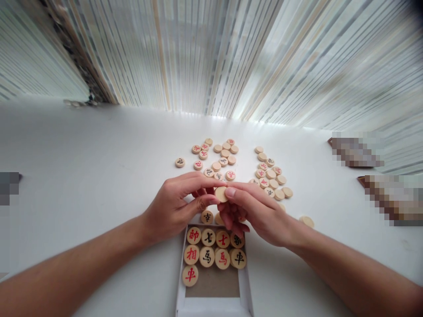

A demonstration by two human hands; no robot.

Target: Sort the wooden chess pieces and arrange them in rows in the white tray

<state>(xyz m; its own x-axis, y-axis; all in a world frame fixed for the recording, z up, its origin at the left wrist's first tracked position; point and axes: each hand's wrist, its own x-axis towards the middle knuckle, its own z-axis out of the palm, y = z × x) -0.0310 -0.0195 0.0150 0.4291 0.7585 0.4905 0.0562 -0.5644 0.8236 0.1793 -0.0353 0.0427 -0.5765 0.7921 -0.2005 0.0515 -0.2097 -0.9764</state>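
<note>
My left hand (185,198) and my right hand (251,202) meet above the far end of a white box, both pinching one round wooden xiangqi piece (221,194). Its visible face is plain. Below them, the open box (213,304) holds several pieces with red or black characters, laid face up in rows. A red-marked piece (190,275) sits alone at the left of the nearest row, with bare grey-brown bottom beside it. Just past the box's far edge lies a black-marked piece (207,216), partly beside another piece that my hands half hide.
Loose xiangqi pieces (225,153) are scattered beyond my hands, some plain side up. Another cluster (271,174) lies to the right, with a stray piece (307,221) near my right forearm. Two pixelated frames (386,198) stand at the far right. A string curtain (198,57) borders the white table.
</note>
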